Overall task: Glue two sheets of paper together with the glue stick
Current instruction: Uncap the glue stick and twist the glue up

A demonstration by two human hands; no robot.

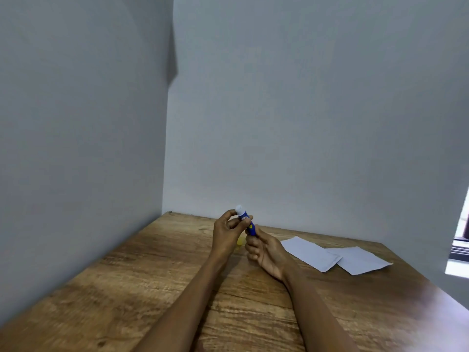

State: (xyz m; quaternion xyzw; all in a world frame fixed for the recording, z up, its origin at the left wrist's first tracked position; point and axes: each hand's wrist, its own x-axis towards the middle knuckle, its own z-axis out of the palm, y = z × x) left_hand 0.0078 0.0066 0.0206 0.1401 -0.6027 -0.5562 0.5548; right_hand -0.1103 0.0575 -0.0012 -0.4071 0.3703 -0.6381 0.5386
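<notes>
Fingers of the left hand [228, 231] pinch the upper end of the blue plastic glue stick [247, 222], just under its exposed white tip, while the right hand [264, 252] curls round the lower end of the tube. Both hands hold it tilted above the brown wood-grain table [152, 288], tip pointing up and away. That two-handed hold suits twisting the base to wind the glue out, with the left hand steadying the barrel; I judge this the step in hand, though the turning itself cannot be seen. A small yellow object [239, 242], probably the cap, lies on the table just behind the left hand, mostly hidden. Two white rectangular sheets of paper [312, 254] lie flat to the right of the hands, side by side with their near edges meeting or slightly overlapping, within easy reach for the glue. No glue appears on them yet, so the joining remains ahead
</notes>
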